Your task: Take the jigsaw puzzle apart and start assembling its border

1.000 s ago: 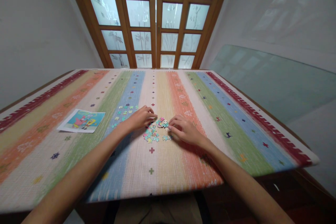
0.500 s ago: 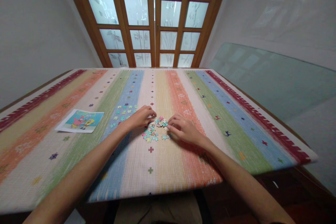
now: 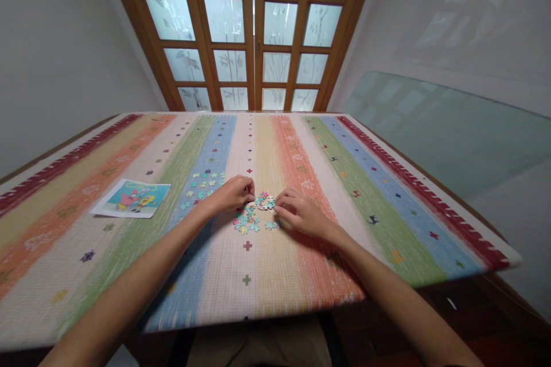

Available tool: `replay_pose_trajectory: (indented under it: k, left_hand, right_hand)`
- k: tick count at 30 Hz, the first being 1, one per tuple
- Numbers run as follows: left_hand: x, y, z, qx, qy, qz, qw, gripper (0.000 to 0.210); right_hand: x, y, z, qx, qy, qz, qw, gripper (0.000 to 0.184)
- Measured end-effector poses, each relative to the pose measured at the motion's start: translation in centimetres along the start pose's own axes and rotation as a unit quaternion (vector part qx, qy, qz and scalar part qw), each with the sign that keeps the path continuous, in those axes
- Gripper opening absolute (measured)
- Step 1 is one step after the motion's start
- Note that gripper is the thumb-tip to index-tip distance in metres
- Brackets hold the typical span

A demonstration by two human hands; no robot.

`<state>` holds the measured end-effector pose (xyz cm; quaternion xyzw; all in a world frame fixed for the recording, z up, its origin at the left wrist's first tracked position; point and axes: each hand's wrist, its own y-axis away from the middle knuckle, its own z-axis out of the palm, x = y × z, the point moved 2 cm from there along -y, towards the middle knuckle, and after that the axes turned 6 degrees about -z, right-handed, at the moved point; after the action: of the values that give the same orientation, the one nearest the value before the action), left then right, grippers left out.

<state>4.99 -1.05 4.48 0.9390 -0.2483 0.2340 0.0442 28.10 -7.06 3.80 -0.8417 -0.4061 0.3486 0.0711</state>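
A loose pile of small jigsaw puzzle pieces [image 3: 247, 219], mostly turquoise with some pink and yellow, lies on the striped tablecloth. At the pile's upper left edge, my left hand [image 3: 237, 191] has its fingers curled together; whatever they pinch is hidden. On the right side my right hand [image 3: 299, 211] rests with loosely bent fingers, thumb slightly apart, its tips beside the pink and turquoise pieces [image 3: 265, 201]. Left of my left hand, more puzzle pieces [image 3: 204, 184] are spread out in rough rows, partly covered by that hand and forearm.
A printed cartoon picture [image 3: 133, 199] lies flat on the left of the table. The striped tablecloth [image 3: 275, 275] covers the table up to its front edge. Beyond stand wooden doors [image 3: 253, 51] with frosted panes, and a glass sheet [image 3: 430, 120] leans against the right wall.
My left hand has shifted very slightly, its fingers curling down closer to the pile. The right hand and the pieces look nearly unchanged.
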Motion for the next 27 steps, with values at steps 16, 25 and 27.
replay_pose_trajectory:
  k: [16, 25, 27]
  left_hand:
    - [-0.3, 5.5, -3.8, 0.132, 0.164, -0.023, 0.977, 0.021]
    - [-3.4, 9.9, -5.4, 0.224, 0.263, -0.106, 0.932, 0.035]
    - [-4.1, 10.5, -5.2, 0.241, 0.279, -0.113, 0.923, 0.038]
  right_hand:
    - [0.2, 0.0, 0.1, 0.002, 0.012, -0.01, 1.0, 0.019]
    - [0.6, 0.0, -0.1, -0.001, 0.009, 0.0, 1.0, 0.018]
    - [0.7, 0.0, -0.4, 0.006, 0.011, 0.004, 1.0, 0.018]
